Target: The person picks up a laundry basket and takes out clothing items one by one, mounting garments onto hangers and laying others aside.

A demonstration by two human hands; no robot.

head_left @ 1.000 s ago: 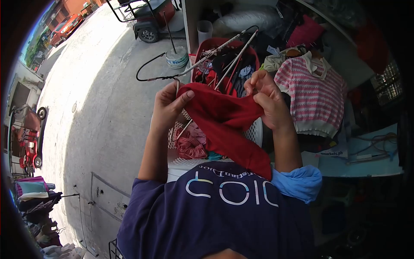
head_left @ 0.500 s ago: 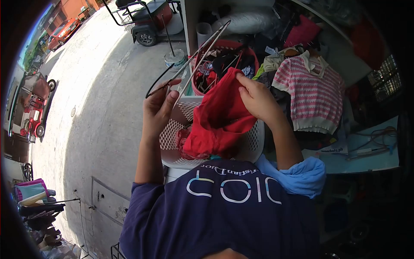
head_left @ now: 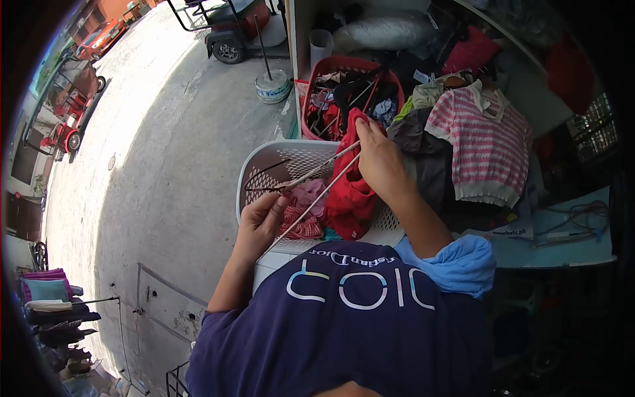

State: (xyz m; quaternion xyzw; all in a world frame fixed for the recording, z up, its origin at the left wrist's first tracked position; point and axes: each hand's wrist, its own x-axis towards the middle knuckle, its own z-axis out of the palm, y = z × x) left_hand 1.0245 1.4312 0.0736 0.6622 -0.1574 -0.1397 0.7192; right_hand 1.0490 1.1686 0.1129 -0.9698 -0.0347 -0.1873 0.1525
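Observation:
My left hand (head_left: 261, 221) is closed around a thin clothes hanger (head_left: 317, 200) near its dark hook. The hanger slants up to the right, and its far end meets a red garment (head_left: 350, 195). Pinched at its top by my right hand (head_left: 383, 159), that garment hangs down into a white perforated laundry basket (head_left: 248, 165). Whether the right fingers also touch the hanger's end I cannot tell. Inside the basket lie a pink cloth (head_left: 311, 193) and a red checked cloth (head_left: 301, 225).
Behind stands a red basket (head_left: 307, 109) filled with clothes and hangers. A pink striped top (head_left: 486, 149) lies on dark clothes at the right. Blue cloth (head_left: 453, 268) bunches around my right upper arm. A pole in a round base (head_left: 272, 87) stands on the concrete floor.
The hanger has swung down from upright, and its far end now meets the red garment. My left hand has moved lower. The garment is gathered narrower, uncovering the clothes in the basket.

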